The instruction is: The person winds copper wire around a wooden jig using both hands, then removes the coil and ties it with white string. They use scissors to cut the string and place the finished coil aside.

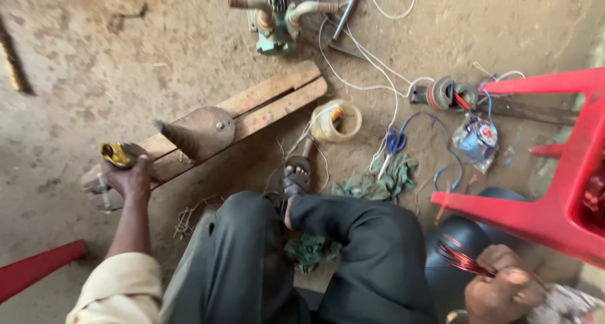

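My left hand reaches out to the left and grips a brass-coloured handle at the end of a wooden plank rig. A round metal disc with a pointed cone spindle sits on that plank. My right hand at the lower right holds a bundle of reddish copper wire over a dark round object. My legs in dark trousers are crossed in the middle.
On the dirt floor lie a teal pump motor, white cables, a clear tape roll, blue-handled scissors, a green rag, a plastic bag. A red plastic stool stands right.
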